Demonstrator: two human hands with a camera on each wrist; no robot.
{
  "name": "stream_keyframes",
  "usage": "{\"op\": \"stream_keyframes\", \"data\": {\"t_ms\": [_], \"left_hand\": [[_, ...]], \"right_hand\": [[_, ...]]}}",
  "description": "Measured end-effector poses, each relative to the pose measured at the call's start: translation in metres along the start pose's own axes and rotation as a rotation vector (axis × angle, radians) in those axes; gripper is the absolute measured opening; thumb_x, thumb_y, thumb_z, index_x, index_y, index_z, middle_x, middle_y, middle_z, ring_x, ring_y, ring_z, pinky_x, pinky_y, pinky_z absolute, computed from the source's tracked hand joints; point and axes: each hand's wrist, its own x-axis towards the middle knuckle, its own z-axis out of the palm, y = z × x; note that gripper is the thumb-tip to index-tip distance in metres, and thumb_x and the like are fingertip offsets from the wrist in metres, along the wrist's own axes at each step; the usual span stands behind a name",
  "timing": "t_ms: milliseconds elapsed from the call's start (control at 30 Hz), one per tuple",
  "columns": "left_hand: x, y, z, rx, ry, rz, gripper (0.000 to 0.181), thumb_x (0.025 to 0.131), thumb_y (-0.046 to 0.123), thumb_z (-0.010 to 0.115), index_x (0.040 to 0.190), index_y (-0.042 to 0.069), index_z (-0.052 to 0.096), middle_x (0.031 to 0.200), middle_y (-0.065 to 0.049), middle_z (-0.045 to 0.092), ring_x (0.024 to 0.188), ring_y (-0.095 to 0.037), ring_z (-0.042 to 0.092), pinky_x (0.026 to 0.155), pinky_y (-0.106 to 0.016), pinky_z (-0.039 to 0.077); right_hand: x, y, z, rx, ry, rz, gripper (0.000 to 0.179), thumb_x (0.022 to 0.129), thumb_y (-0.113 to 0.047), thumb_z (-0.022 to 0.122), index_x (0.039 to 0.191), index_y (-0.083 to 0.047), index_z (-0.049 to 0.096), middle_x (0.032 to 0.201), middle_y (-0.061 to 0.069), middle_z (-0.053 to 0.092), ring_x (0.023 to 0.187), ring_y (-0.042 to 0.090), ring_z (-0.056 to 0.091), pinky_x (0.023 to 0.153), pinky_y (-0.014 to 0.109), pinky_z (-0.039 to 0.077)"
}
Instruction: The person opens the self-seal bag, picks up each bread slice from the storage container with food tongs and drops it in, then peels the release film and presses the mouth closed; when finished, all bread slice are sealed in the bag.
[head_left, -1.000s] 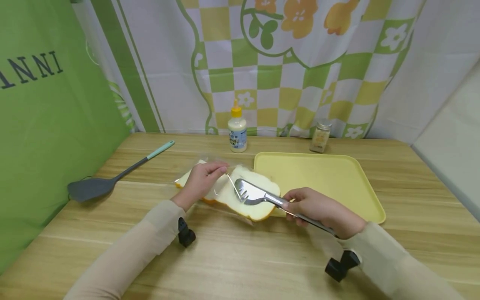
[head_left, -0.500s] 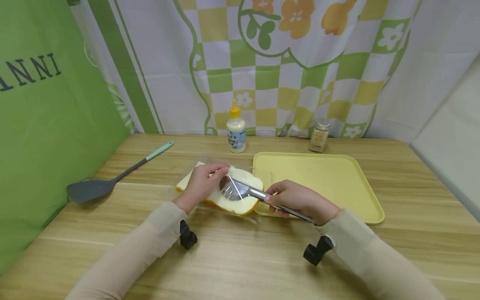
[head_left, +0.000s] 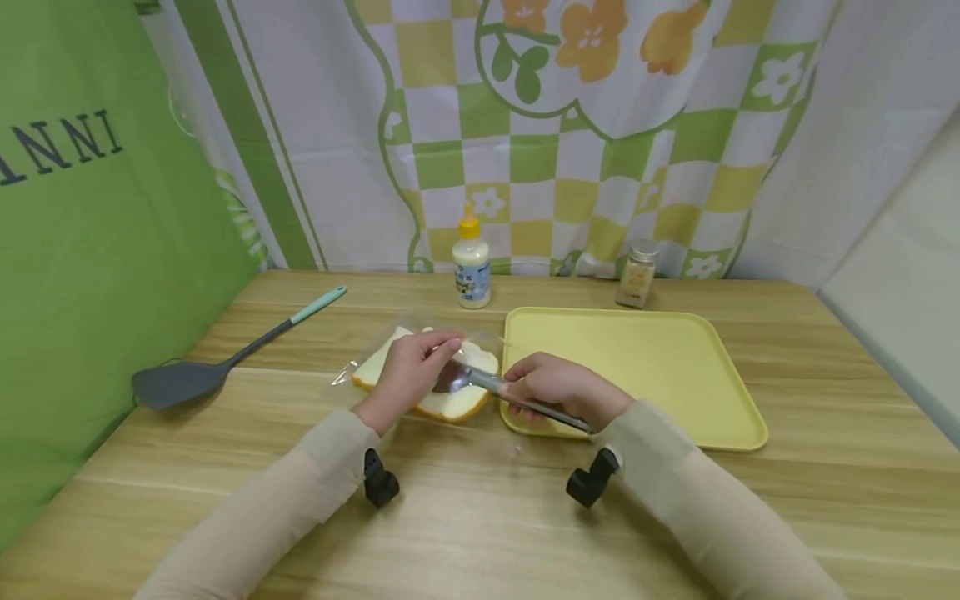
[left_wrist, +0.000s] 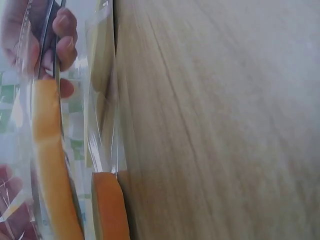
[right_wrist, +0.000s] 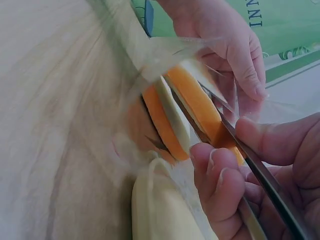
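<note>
Over the bread (head_left: 456,405), my left hand (head_left: 412,367) pinched the bag (right_wrist: 172,55); right of the bread, my curled right hand (head_left: 562,387) gripped tongs (head_left: 486,381), best kept level, I judged.

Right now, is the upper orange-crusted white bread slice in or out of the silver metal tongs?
In: the right wrist view shows the bread slice between the two arms of the tongs.

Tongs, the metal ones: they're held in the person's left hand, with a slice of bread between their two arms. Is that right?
Not quite: the tongs are in the person's right hand, as the head view shows. The rest stands: a slice of bread is between their two arms.
</note>
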Motion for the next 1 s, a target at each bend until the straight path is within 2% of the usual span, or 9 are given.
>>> {"op": "stream_keyframes", "data": {"t_ms": [133, 267, 333, 433, 633, 767, 833, 867, 1000], "left_hand": [[-0.001, 0.001, -0.001, -0.059, 0.003, -0.004, 0.026, 0.093, 0.024, 0.056, 0.107, 0.007, 0.069, 0.103, -0.009, 0.069, 0.086, -0.018, 0.064, 0.071, -0.031, 0.055], [-0.002, 0.004, -0.002, -0.166, -0.014, -0.049, 0.027, 0.093, 0.022, 0.056, 0.108, 0.004, 0.068, 0.099, -0.014, 0.069, 0.079, -0.028, 0.067, 0.066, -0.036, 0.057], [-0.002, 0.006, -0.001, -0.184, -0.015, -0.066, 0.028, 0.094, 0.022, 0.056, 0.109, 0.003, 0.068, 0.096, -0.016, 0.069, 0.077, -0.031, 0.067, 0.065, -0.037, 0.057], [-0.003, 0.009, 0.000, -0.152, 0.004, -0.061, 0.028, 0.093, 0.021, 0.056, 0.109, 0.001, 0.068, 0.093, -0.016, 0.069, 0.074, -0.032, 0.065, 0.061, -0.032, 0.056], [-0.004, 0.014, 0.002, -0.087, 0.024, -0.015, 0.026, 0.093, 0.020, 0.057, 0.106, 0.001, 0.069, 0.101, -0.013, 0.069, 0.078, -0.018, 0.063, 0.063, -0.024, 0.053], [-0.005, 0.010, -0.002, -0.066, -0.071, 0.045, 0.030, 0.092, 0.023, 0.059, 0.115, 0.005, 0.065, 0.113, -0.013, 0.065, 0.084, -0.019, 0.066, 0.070, -0.028, 0.055], [-0.005, 0.006, -0.006, -0.057, -0.170, 0.105, 0.035, 0.090, 0.022, 0.061, 0.123, 0.008, 0.060, 0.121, -0.013, 0.060, 0.091, -0.022, 0.067, 0.076, -0.031, 0.055], [-0.004, 0.004, -0.008, -0.035, -0.221, 0.155, 0.040, 0.089, 0.021, 0.063, 0.125, 0.007, 0.058, 0.126, -0.013, 0.057, 0.098, -0.024, 0.065, 0.080, -0.033, 0.055], [0.002, -0.004, -0.014, 0.182, -0.388, 0.385, 0.057, 0.080, 0.026, 0.073, 0.130, 0.007, 0.052, 0.133, -0.011, 0.052, 0.121, -0.025, 0.051, 0.098, -0.039, 0.045]], "right_hand": [[0.006, -0.002, 0.000, 0.035, -0.008, 0.003, 0.026, 0.095, -0.012, 0.050, 0.102, 0.012, 0.056, 0.069, 0.007, 0.057, 0.051, 0.008, 0.049, 0.046, 0.018, 0.041], [0.013, -0.002, 0.000, 0.052, -0.016, -0.011, 0.022, 0.095, -0.012, 0.050, 0.097, 0.010, 0.056, 0.069, 0.007, 0.056, 0.050, 0.009, 0.048, 0.045, 0.018, 0.041], [0.017, -0.002, 0.000, 0.063, -0.019, -0.016, 0.020, 0.095, -0.012, 0.050, 0.094, 0.008, 0.055, 0.069, 0.007, 0.057, 0.050, 0.009, 0.048, 0.045, 0.019, 0.041], [0.023, -0.001, 0.002, 0.072, -0.020, -0.016, 0.016, 0.093, -0.009, 0.051, 0.092, 0.007, 0.054, 0.068, 0.007, 0.057, 0.049, 0.009, 0.047, 0.044, 0.018, 0.041], [0.030, -0.005, 0.009, 0.098, -0.006, 0.028, 0.020, 0.093, -0.010, 0.053, 0.098, 0.009, 0.055, 0.069, 0.008, 0.056, 0.049, 0.010, 0.048, 0.045, 0.018, 0.042], [0.032, -0.004, 0.010, 0.089, -0.009, 0.042, 0.023, 0.094, -0.011, 0.053, 0.101, 0.010, 0.056, 0.069, 0.008, 0.056, 0.050, 0.010, 0.049, 0.046, 0.019, 0.042], [0.033, -0.003, 0.010, 0.087, -0.013, 0.038, 0.024, 0.094, -0.012, 0.053, 0.103, 0.010, 0.057, 0.069, 0.008, 0.057, 0.050, 0.011, 0.049, 0.046, 0.019, 0.042], [0.033, -0.002, 0.010, 0.086, -0.016, 0.039, 0.025, 0.094, -0.012, 0.053, 0.104, 0.010, 0.057, 0.069, 0.008, 0.057, 0.050, 0.011, 0.049, 0.046, 0.019, 0.042], [0.032, -0.003, 0.009, 0.078, -0.022, 0.034, 0.024, 0.094, -0.013, 0.052, 0.103, 0.008, 0.057, 0.069, 0.008, 0.057, 0.050, 0.011, 0.050, 0.047, 0.019, 0.043]]}}
